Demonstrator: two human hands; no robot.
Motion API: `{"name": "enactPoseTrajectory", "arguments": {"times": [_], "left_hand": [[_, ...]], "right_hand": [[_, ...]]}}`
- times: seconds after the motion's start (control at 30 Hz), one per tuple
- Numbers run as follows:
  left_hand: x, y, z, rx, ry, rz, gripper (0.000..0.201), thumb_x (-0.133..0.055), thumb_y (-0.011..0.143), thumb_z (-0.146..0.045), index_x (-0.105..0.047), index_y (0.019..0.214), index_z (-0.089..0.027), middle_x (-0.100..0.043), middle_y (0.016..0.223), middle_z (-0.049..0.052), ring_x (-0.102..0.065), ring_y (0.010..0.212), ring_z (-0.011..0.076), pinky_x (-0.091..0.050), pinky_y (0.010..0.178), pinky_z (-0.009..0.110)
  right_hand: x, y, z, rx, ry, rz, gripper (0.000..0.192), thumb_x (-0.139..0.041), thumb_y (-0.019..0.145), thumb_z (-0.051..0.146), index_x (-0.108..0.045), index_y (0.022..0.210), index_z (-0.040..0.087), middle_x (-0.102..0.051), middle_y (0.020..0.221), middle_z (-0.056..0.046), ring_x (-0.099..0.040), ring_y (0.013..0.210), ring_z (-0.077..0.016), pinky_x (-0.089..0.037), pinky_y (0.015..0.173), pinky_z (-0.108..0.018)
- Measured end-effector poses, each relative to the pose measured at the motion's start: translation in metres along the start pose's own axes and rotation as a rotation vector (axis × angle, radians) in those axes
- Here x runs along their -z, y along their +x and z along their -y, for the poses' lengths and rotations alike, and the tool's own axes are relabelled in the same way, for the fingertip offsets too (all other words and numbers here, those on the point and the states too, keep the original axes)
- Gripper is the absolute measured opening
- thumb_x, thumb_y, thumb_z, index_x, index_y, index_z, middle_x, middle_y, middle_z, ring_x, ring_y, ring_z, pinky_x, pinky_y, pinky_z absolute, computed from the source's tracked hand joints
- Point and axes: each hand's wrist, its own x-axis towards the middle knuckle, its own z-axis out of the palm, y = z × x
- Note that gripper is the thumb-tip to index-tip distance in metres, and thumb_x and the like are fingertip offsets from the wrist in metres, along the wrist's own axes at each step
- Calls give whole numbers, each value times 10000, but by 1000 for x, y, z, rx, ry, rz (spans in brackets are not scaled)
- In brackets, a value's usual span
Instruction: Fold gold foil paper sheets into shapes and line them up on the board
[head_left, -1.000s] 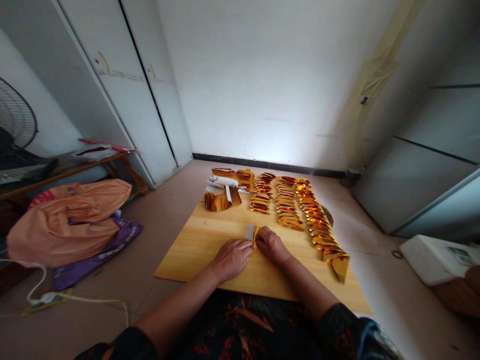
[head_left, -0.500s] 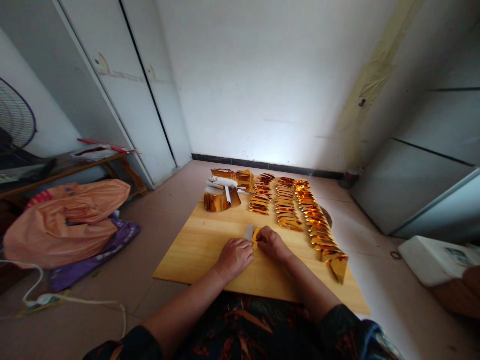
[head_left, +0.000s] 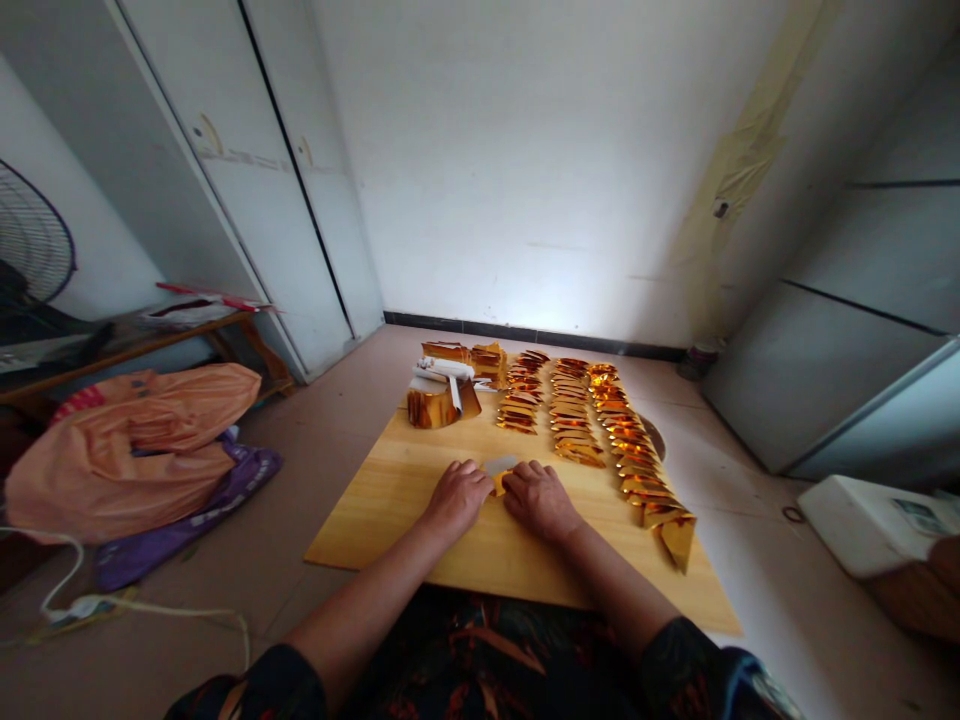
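Observation:
Between my two hands, low over the wooden board, is a sheet of gold foil paper with a grey-white part showing behind it. My left hand has its fingers closed on the sheet's left edge. From the other side my right hand grips the right edge, fingers bent and close together. Folded gold foil pieces stand in several overlapping rows beyond and to the right of my hands. A curved stack of gold paper lies at the back left, with a white roll on top.
The wooden board reaches close to my lap. On the floor at left lie an orange cloth bag, a purple bag and a white cable. A white box and a grey cabinet stand at right.
My left hand has shifted slightly up and left, and my right hand has lowered and flattened beside the sheet. The grey-white part has turned from upright to more sideways.

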Motion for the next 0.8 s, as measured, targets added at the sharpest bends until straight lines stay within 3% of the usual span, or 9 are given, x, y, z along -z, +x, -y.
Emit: {"name": "enactPoseTrajectory", "arguments": {"times": [0.13, 0.23, 0.43, 0.6, 0.8], "left_hand": [[-1, 2, -5, 87, 66, 32, 181, -496, 856, -135, -645, 761, -173, -659, 768, 57, -548, 844, 205, -398, 755, 332], [-6, 0, -16, 155, 94, 12, 161, -493, 840, -114, -643, 799, -157, -666, 815, 74, -569, 856, 215, -417, 772, 338], [-6, -3, -24, 231, 122, 30, 119, -554, 845, -239, -630, 895, -163, -681, 870, 80, -600, 877, 234, -442, 761, 340], [-9, -3, -17, 204, 113, 22, 130, -495, 871, -177, -622, 847, -175, -678, 831, 65, -601, 845, 209, -440, 733, 317], [-11, -7, -3, 117, 93, -32, 121, -494, 852, -149, -609, 858, -186, -675, 838, 49, -591, 830, 199, -411, 728, 318]], "right_hand": [[-8, -1, 11, 7, -6, -38, 140, -530, 868, 318, -620, 885, 211, -602, 949, -55, -475, 927, -203, -313, 755, -306], [-14, -4, 11, 2, 1, -82, 170, -508, 893, 338, -627, 930, 223, -605, 990, -59, -475, 929, -205, -315, 756, -306], [-21, -4, -16, 111, 116, -115, 158, -519, 909, 317, -655, 977, 274, -645, 1002, -27, -490, 916, -183, -317, 765, -296], [-20, -1, -29, 178, 220, -144, 170, -526, 910, 298, -684, 940, 242, -663, 981, -41, -505, 913, -171, -322, 792, -294], [-19, 1, -13, 142, 172, -86, 184, -518, 913, 275, -693, 881, 231, -646, 886, -34, -509, 874, -166, -317, 759, -282]]}}
